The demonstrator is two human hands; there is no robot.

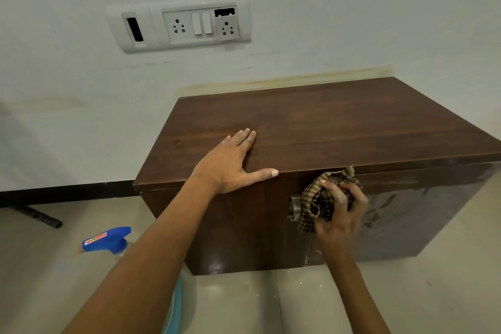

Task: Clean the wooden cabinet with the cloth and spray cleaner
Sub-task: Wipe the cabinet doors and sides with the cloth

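A low dark wooden cabinet (325,127) stands on the floor against the white wall. My left hand (233,163) lies flat and open on its top near the front left edge, thumb along the edge. My right hand (343,211) grips a bunched brown checked cloth (317,206) and presses it against the cabinet's front, beside a metal door handle (294,207). The right part of the front looks streaked and wet. A spray bottle with a blue trigger head (108,240) stands on the floor to the left, its body hidden behind my left forearm.
A white switch and socket panel (181,26) is on the wall above left. A black skirting strip (67,192) and a dark ribbed rod (35,215) lie at the left. The floor is beige tile with some specks; something teal (173,306) shows under my left arm.
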